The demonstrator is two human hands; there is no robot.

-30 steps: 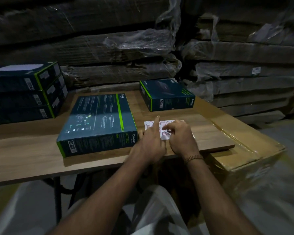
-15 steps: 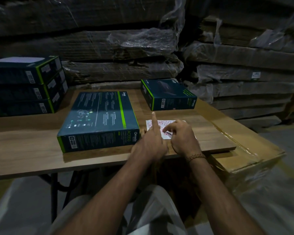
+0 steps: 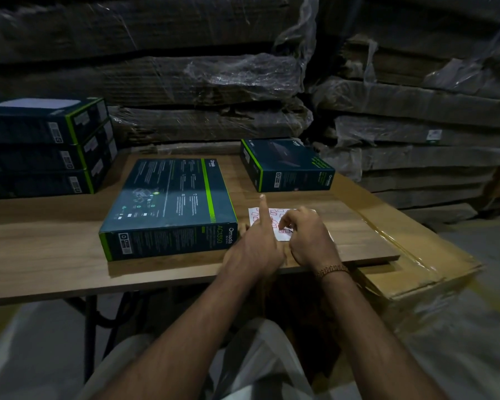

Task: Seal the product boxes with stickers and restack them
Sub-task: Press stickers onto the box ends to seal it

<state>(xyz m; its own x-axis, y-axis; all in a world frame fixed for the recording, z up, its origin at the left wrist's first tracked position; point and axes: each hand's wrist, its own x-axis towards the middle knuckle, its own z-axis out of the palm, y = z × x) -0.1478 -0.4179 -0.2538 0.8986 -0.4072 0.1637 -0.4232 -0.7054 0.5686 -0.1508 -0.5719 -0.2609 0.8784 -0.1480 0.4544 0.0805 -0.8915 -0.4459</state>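
A dark teal product box (image 3: 171, 206) with a green stripe lies flat on the wooden table (image 3: 41, 255), just left of my hands. A white sticker sheet (image 3: 274, 216) with red stickers lies to its right. My left hand (image 3: 257, 246) rests on the sheet's left part with the index finger pointing up. Over the sheet's right part, my right hand (image 3: 309, 238) pinches with thumb and fingertips at a sticker on the sheet. A second box (image 3: 286, 166) lies behind the sheet. A stack of three boxes (image 3: 46, 148) stands at the far left.
Plastic-wrapped piles of flattened cardboard (image 3: 214, 82) fill the background behind the table. A large brown taped carton (image 3: 416, 255) stands against the table's right end. My knees in light trousers (image 3: 257, 356) are under the table's front edge.
Both hands have stayed on the sticker sheet; the right fingertips keep working at a sticker. The view has shifted slightly; the boxes have not moved.
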